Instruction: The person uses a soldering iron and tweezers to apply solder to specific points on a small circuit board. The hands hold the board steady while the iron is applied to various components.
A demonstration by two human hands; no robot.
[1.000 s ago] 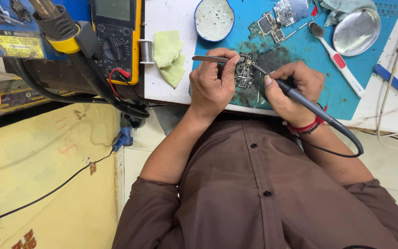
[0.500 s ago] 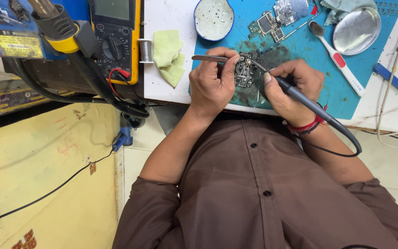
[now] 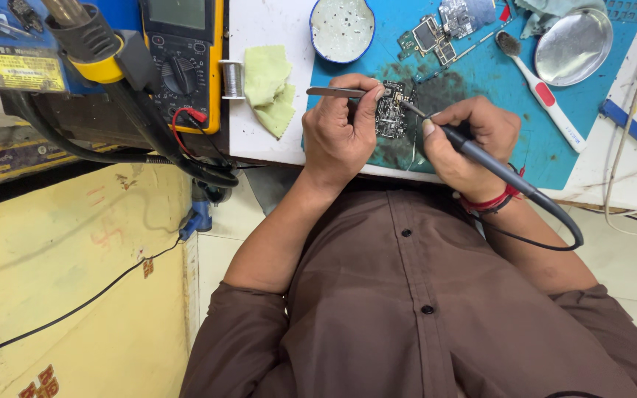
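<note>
A small dark circuit board (image 3: pixel 390 112) lies on the blue work mat (image 3: pixel 481 81) near the table's front edge. My left hand (image 3: pixel 340 129) pinches metal tweezers (image 3: pixel 329 92), whose tips point at the board. My right hand (image 3: pixel 470 140) grips a black soldering iron (image 3: pixel 481 155) like a pen, with its tip touching the board's upper right side. The iron's black cable loops off past my right wrist, which wears a red thread band.
On the mat lie more circuit boards (image 3: pixel 444 29), a white toothbrush (image 3: pixel 543 92), a round blue-rimmed tin (image 3: pixel 342 28) and a shiny metal dish (image 3: pixel 573 44). A green cloth (image 3: pixel 270 85), a solder spool (image 3: pixel 234 79), a yellow multimeter (image 3: pixel 182 59) and a hot-air nozzle (image 3: pixel 86 37) are at the left.
</note>
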